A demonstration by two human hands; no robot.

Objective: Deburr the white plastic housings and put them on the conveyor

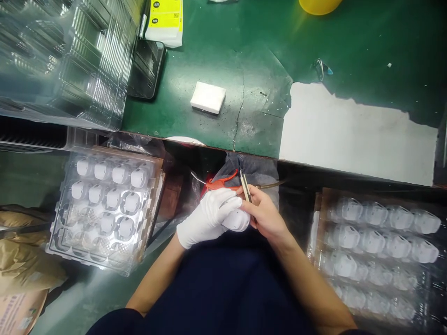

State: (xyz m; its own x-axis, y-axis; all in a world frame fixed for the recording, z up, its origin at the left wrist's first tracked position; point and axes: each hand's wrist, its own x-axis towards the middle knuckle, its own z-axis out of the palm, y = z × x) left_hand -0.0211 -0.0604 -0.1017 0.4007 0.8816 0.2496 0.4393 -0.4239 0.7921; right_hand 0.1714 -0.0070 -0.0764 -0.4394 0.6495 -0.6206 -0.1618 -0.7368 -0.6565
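Note:
My left hand (pixel 206 216), in a white glove, is closed around a smooth, rounded white plastic part (pixel 237 221). My bare right hand (pixel 265 211) grips a slim cream-coloured tool (pixel 245 186) with a thin dark tip pointing away from me; its exact kind is unclear. The right thumb and fingers also lie against the white part, and both hands meet in front of my dark clothing. Just beyond the left glove, an orange air blow gun (pixel 220 182) with a thin metal nozzle lies over grey fabric. The hands partly hide it.
Clear trays hold white parts at left (pixel 131 201) and right (pixel 375 214). A green worktop (pixel 244 60) bears a white block (pixel 208 97), a black phone-like device (pixel 148 70), yellow labels (pixel 165 18), stacked clear trays (pixel 94 60) and a white sheet (pixel 349 135).

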